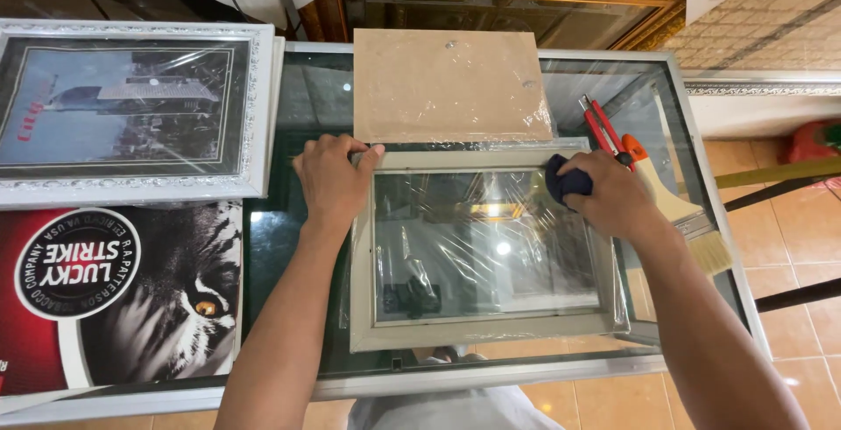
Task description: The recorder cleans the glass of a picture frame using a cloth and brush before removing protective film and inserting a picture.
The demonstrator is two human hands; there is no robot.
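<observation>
Left hand clamps the top-left corner of a pale picture frame, lying near the glass table's front edge. Right hand, fingers closed, presses a dark cloth on the frame's glass, top-right corner. Paintbrush just beside.

A glass-topped table with a metal rim carries a pale picture frame wrapped in clear film, a brown backing board, a white ornate framed picture, a red and black tiger poster, a paintbrush and red-handled pliers.
</observation>
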